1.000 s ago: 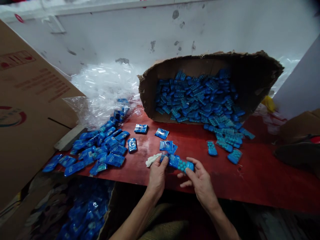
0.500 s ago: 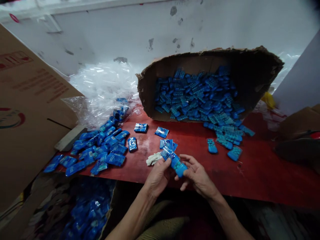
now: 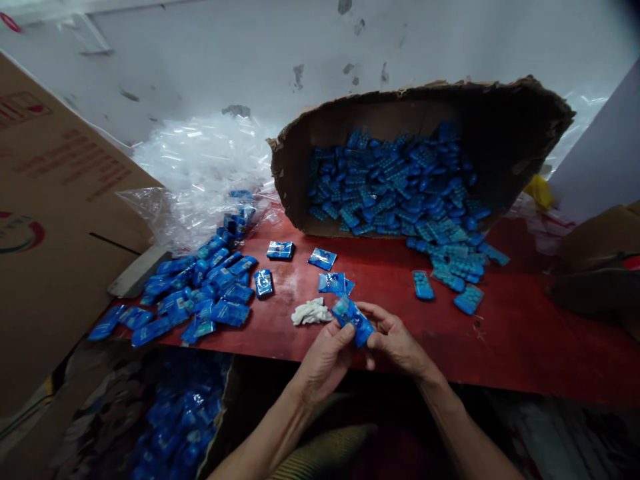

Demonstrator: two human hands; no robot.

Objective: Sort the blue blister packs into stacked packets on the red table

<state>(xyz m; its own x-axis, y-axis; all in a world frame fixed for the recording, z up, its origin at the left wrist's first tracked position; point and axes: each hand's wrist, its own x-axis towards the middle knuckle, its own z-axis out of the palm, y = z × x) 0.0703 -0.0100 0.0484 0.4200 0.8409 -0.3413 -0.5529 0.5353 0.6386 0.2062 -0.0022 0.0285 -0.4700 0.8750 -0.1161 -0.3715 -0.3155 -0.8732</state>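
Note:
Both of my hands grip one small blue packet above the table's front edge. My left hand pinches its lower left side, with the thumb on top. My right hand holds its right end between thumb and fingers. Printed wrapping covers much of the packet, and turquoise shows at its upper left end. Just left of the packet lies a crumpled white glove. Flat printed blue sleeves lie behind my hands.
A torn cardboard box lies on its side, spilling blue bumpy pieces onto the red table. Wrapped packets are heaped left, near clear plastic bags. A large carton stands at left. More blue packets lie below.
The printed wrapping now covers more of the turquoise-bumped piece, and the packet has turned in my fingers. My hands have closed in around it. The view has shifted slightly.

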